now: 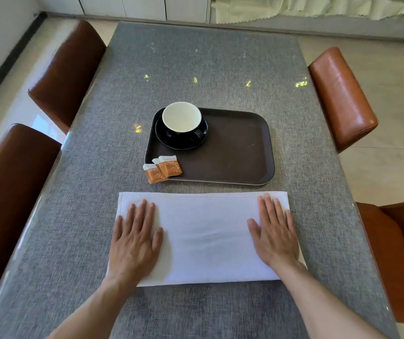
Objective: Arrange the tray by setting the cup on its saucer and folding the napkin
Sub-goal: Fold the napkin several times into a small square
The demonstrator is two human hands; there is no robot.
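A white napkin (204,231) lies flat on the grey table as a wide rectangle, just in front of the tray. My left hand (136,237) rests palm down on its left end, fingers spread. My right hand (273,234) lies flat on its right end in the same way. Neither hand grips anything. Beyond the napkin sits a dark brown tray (240,152). In the tray's far left corner a black cup (182,121) with a white inside stands upright on its black saucer (199,140).
Orange sachets (163,168) lie across the tray's near left corner, partly on the table. The grey table (196,64) stretches away behind the tray. Brown leather chairs stand on both sides: two left (66,74), two right (340,96).
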